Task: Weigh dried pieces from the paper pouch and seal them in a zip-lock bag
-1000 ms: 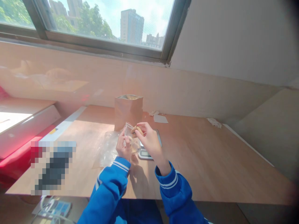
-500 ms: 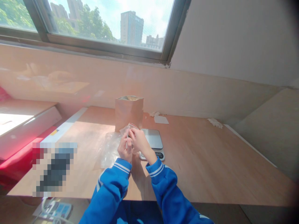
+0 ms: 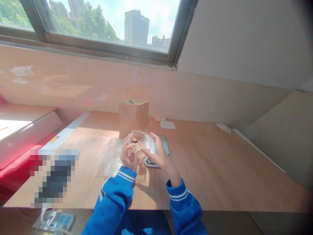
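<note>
Both my hands hold a small clear plastic bag (image 3: 140, 138) just above the wooden table (image 3: 220, 169). My left hand (image 3: 128, 156) grips its left side, fingers closed on the plastic. My right hand (image 3: 157, 153) holds the right edge, so that the bag's mouth stands wide. A small brown piece (image 3: 134, 140) lies inside the bag. Right behind the bag sits a small digital kitchen scale (image 3: 160, 148), partly hidden by my right hand. A brown paper pouch (image 3: 133, 117) with an open foil-lined top stands upright behind it.
A pile of clear plastic bags (image 3: 112, 156) lies left of my hands. Paper scraps (image 3: 167, 124) and a crumpled tissue (image 3: 223, 127) lie near the back wall. A red and white surface (image 3: 22, 137) borders the table on the left. A pixelated patch (image 3: 53, 178) covers the front left.
My right hand put the brown pieces it held into the bag, pressed close to my left hand, then drew back to the right edge. The bag's mouth now gapes wide.
</note>
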A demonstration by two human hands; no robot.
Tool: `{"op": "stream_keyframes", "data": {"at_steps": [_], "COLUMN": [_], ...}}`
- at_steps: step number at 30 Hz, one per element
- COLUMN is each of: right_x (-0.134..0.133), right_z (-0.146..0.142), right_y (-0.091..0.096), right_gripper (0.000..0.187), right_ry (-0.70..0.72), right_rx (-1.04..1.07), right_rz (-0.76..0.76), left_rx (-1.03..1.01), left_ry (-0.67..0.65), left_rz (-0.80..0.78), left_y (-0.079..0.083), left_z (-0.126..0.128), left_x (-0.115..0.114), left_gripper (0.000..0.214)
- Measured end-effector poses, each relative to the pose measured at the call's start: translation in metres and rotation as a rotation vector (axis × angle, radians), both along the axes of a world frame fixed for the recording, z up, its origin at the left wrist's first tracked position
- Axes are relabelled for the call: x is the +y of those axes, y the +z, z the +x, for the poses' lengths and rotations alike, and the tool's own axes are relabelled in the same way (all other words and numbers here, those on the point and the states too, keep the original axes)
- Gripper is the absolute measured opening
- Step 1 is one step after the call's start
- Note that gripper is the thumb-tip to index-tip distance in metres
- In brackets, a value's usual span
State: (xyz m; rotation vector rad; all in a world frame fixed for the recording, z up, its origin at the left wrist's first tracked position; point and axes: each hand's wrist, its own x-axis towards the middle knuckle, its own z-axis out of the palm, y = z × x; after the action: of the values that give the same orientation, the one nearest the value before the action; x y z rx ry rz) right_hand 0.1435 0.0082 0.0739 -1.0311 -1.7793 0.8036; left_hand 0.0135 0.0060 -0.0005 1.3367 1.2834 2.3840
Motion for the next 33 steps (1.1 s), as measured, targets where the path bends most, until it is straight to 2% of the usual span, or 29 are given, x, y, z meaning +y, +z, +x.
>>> {"op": "stream_keyframes", "data": {"at_steps": [2, 4, 8, 12, 14, 18, 21, 25, 29, 33], "right_x": [-0.006, -0.010, -0.014, -0.017, -0.018, -0.020, -0.019, -0.016, -0.016, -0.019], "right_z": [0.002, 0.001, 0.002, 0.014, 0.019, 0.022, 0.024, 0.032, 0.040, 0.048], "right_y": [-0.011, -0.018, -0.018, -0.018, -0.023, -0.034, -0.042, -0.058, -0.074, -0.080], "right_gripper": [0.073, 0.059, 0.039, 0.043, 0.051, 0.061, 0.063, 0.066, 0.065, 0.059], "right_ry": [0.101, 0.130, 0.045, -0.031, -0.069, -0.138, -0.180, -0.274, -0.310, -0.382], "right_rx": [0.070, 0.171, 0.316, 0.387, 0.403, 0.474, 0.526, 0.417, 0.367, 0.350], "right_rz": [-0.138, -0.211, -0.201, -0.191, -0.210, -0.237, -0.266, -0.227, -0.232, -0.217], "left_rx": [-0.015, 0.006, 0.120, 0.005, -0.112, -0.303, -0.395, -0.421, -0.336, -0.312], "left_ry": [-0.026, -0.066, -0.087, -0.018, -0.115, -0.428, -0.520, -0.504, -0.450, -0.465], "left_rz": [0.031, 0.035, -0.060, -0.229, -0.343, -0.498, -0.529, -0.550, -0.554, -0.569], "left_y": [0.002, 0.004, 0.014, 0.017, 0.012, 0.003, 0.000, -0.002, -0.004, -0.008], "left_z": [0.004, 0.007, 0.010, 0.008, 0.008, 0.007, 0.005, 0.002, 0.001, 0.001], "left_x": [-0.002, -0.007, -0.018, -0.018, -0.014, -0.009, -0.011, -0.013, -0.014, -0.013], "left_gripper": [0.030, 0.030, 0.031, 0.038, 0.041, 0.043, 0.047, 0.051, 0.053, 0.053]}}
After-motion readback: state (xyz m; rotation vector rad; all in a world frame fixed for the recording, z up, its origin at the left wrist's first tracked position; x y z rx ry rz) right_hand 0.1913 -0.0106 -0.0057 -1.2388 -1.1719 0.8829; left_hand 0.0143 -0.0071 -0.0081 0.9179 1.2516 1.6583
